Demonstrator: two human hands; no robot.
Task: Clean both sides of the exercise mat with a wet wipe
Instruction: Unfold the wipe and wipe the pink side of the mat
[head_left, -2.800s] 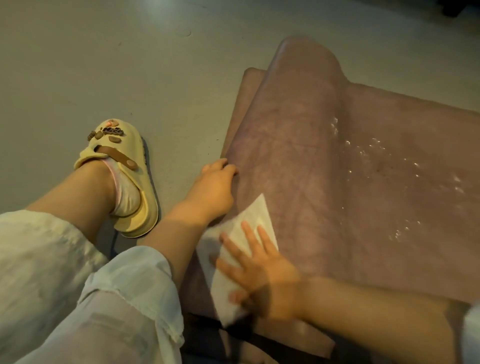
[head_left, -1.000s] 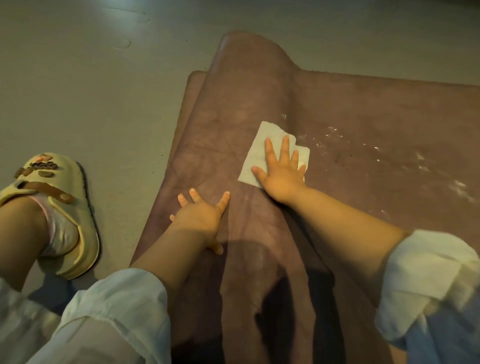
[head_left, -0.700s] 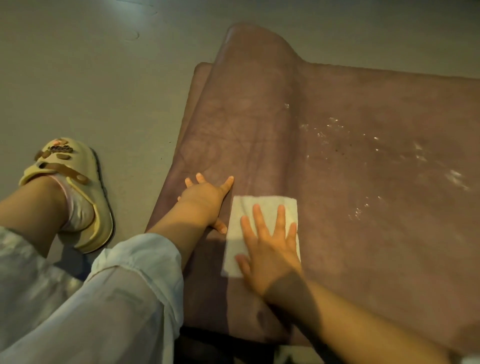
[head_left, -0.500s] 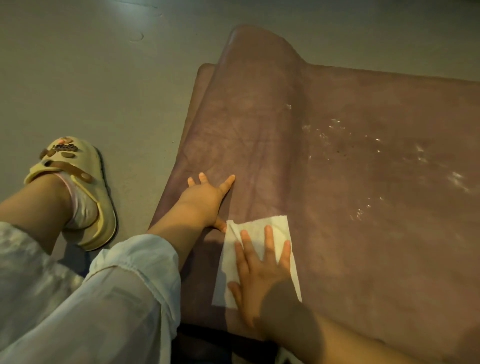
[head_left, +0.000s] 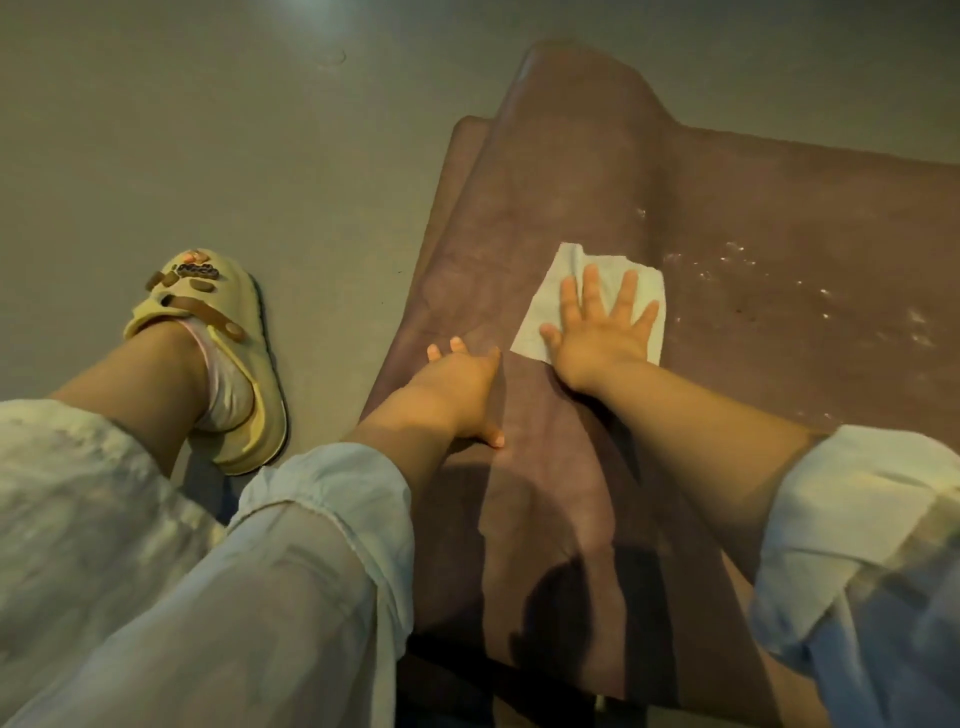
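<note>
At the far left, a foot in a yellow clog (head_left: 218, 358) decorated with small brown charms was planted on a grey floor (head_left: 208, 130). A pale trouser leg (head_left: 156, 571) filled the near left corner. Right of the clog, a brown exercise mat (head_left: 779, 218) was spread on the floor, its left part folded over so that a raised fold ran from near to far. The left hand (head_left: 460, 387) was laid flat on this folded part near its left edge, fingers straight and spread, nothing gripped. Just to its right and slightly farther away, the right hand (head_left: 602, 332) was pressed flat, fingers splayed, on a white wet wipe (head_left: 550, 301) lying on the mat. The two hands were apart. Farther right, glistening wet specks (head_left: 810, 296) were scattered over the mat's surface. A rolled pale sleeve (head_left: 857, 519) was seen at the near right.
</note>
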